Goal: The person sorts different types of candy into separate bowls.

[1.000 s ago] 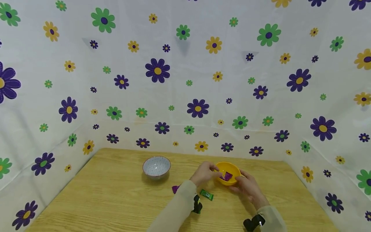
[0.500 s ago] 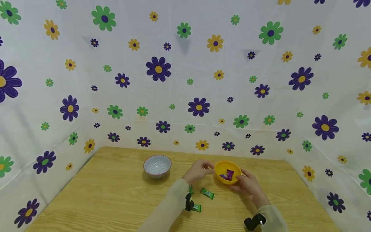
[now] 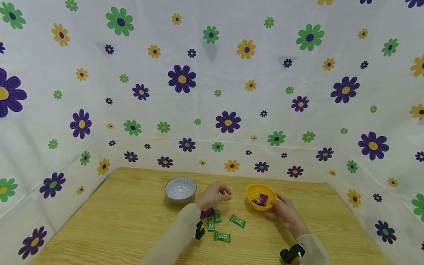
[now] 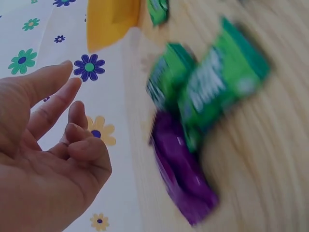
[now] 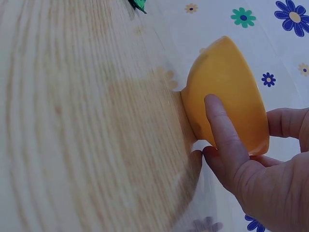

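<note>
My right hand (image 3: pixel 287 213) grips the yellow bowl (image 5: pixel 224 92) at its right side, with fingers on the outer wall and one digit over the rim. Inside the bowl lie a purple-wrapped candy (image 3: pixel 263 200) and a second purple and pale one (image 3: pixel 256 201). My left hand (image 3: pixel 213 195) hovers between the two bowls, fingers loosely bent and holding nothing. Just below it on the table are a purple candy (image 4: pixel 181 169) and two green-wrapped candies (image 4: pixel 222 77), blurred in the left wrist view. Two more green candies (image 3: pixel 237 221) lie nearer the yellow bowl and the front.
A pale patterned bowl (image 3: pixel 180 189) with a red rim stands left of my left hand. The wooden table (image 3: pixel 126 221) meets a flower-printed white curtain (image 3: pixel 212 92) at its back and sides.
My left hand has withdrawn from the yellow bowl leftward, its fingers loosening. The purple and green candies under its arm have come into sight. My right hand stays on the bowl.
</note>
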